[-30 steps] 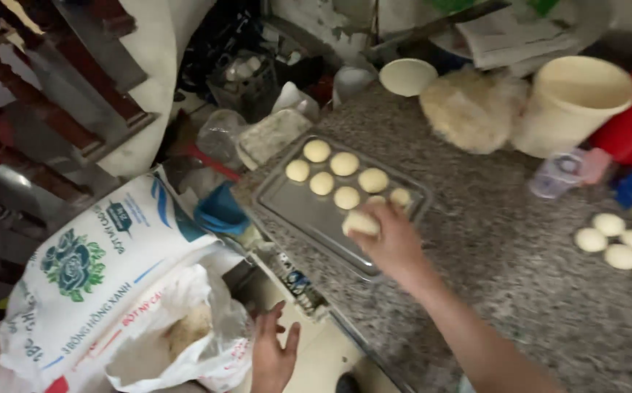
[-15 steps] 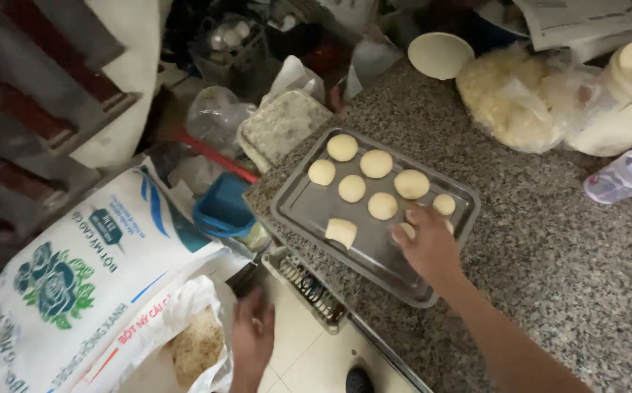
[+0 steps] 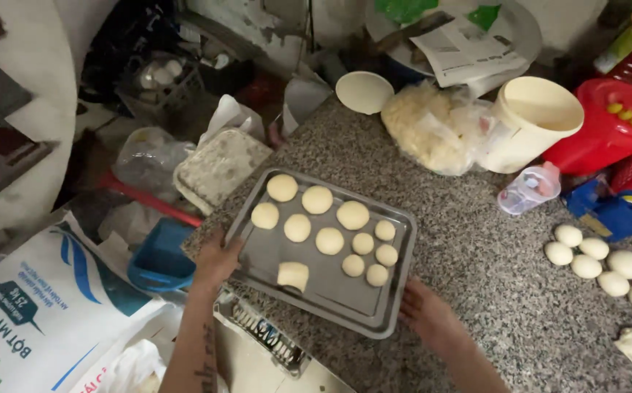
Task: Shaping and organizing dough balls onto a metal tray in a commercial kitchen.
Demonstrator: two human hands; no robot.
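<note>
Head view. A metal baking tray sits on the speckled granite desk, at its near-left corner, set at an angle. The left hand grips the tray's left rim, fingers curled over the edge. The right hand is at the tray's near-right corner, fingers closed against the rim.

On the tray: ten round dough balls in loose rows across the far half, some large, some smaller toward the right. One squarish dough piece lies apart from them, nearer the left hand.

On the desk, far side: a pale bowl, a clear plastic bag of dough, a cream bucket just beside it. A small clear bottle lies on its side to the right of the tray. More dough balls are grouped at the right edge, well apart from the tray.

Left of the desk, lower down: a printed flour sack, a blue scoop, a speckled lidded container.
</note>
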